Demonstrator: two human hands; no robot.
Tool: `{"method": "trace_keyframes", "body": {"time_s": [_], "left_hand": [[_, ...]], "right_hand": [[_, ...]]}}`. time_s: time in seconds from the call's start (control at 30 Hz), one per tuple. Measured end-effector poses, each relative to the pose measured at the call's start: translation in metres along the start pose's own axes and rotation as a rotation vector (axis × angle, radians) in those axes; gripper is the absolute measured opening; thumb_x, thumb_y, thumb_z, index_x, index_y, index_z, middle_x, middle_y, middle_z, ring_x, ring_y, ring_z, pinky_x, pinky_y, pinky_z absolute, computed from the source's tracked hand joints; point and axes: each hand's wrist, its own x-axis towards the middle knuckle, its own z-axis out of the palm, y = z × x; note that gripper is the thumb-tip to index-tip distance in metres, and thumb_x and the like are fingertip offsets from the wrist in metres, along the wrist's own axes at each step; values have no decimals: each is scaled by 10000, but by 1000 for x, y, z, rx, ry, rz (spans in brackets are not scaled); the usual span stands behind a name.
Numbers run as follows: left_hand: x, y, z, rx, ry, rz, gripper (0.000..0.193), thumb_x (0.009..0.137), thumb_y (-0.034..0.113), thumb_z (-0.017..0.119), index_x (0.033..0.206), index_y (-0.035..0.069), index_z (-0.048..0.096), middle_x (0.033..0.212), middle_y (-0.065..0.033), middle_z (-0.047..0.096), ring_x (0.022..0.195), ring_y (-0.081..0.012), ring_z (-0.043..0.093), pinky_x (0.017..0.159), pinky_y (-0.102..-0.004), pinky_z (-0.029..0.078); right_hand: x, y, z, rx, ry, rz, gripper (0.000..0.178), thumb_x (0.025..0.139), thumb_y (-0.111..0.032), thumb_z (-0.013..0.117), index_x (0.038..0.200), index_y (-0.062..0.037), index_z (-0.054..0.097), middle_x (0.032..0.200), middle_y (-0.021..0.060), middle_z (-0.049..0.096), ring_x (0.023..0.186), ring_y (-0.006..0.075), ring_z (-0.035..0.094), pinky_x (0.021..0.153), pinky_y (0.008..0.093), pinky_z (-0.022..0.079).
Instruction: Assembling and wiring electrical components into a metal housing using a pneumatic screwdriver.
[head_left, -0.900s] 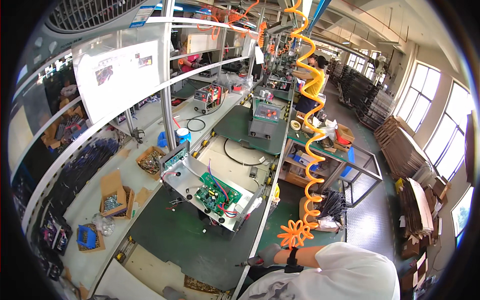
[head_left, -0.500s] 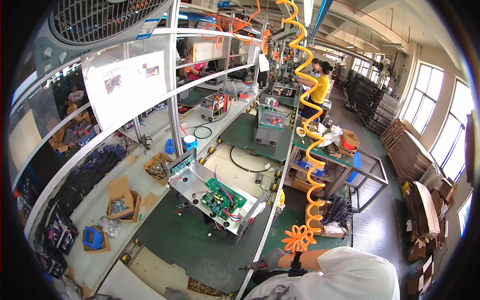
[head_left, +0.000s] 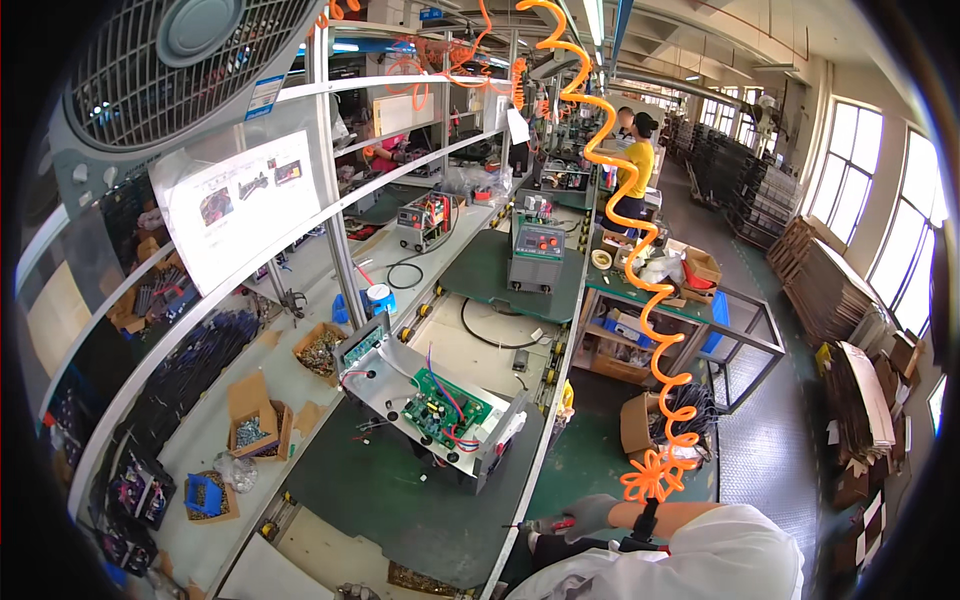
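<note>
One green pallet [head_left: 370, 500] carries an open machine case [head_left: 388, 378]. The orange curly hose [head_left: 655, 288] has swung right; the case sits untouched. Left is a cardboard box [head_left: 250, 397]. The right hand [head_left: 588, 513] grips a hand tool [head_left: 552, 524]; the left hand [head_left: 355, 592], I can't tell. Metal bits [head_left: 250, 433], maybe screws, fill the box.

My right hand [head_left: 590, 514] could cross the green mat [head_left: 375, 490] before the chassis [head_left: 390, 378]; right of the chassis hangs an orange coiled hose [head_left: 654, 476], behind-left a metal post [head_left: 343, 265].
</note>
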Motion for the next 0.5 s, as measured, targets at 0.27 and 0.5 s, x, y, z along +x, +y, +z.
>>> {"method": "trace_keyframes", "body": {"time_s": [0.27, 0.5], "left_hand": [[-31, -71, 112, 116, 36, -156, 188, 837, 144, 595, 961, 3, 603, 963, -129, 597, 742, -181, 526, 583, -289, 439], [-59, -182, 190, 777, 140, -248, 60, 835, 47, 605, 876, 58, 563, 823, -60, 578, 670, -111, 522, 499, -198, 436]], "right_hand": [[-7, 16, -23, 84, -55, -85, 524, 699, -485, 655, 1070, -118, 621, 985, 128, 648, 933, 311, 616, 796, 398, 470], [-23, 49, -38, 337, -76, -212, 558, 724, -498, 675, 1088, -81, 604, 943, 125, 643, 868, 276, 619, 751, 380, 470]]}}
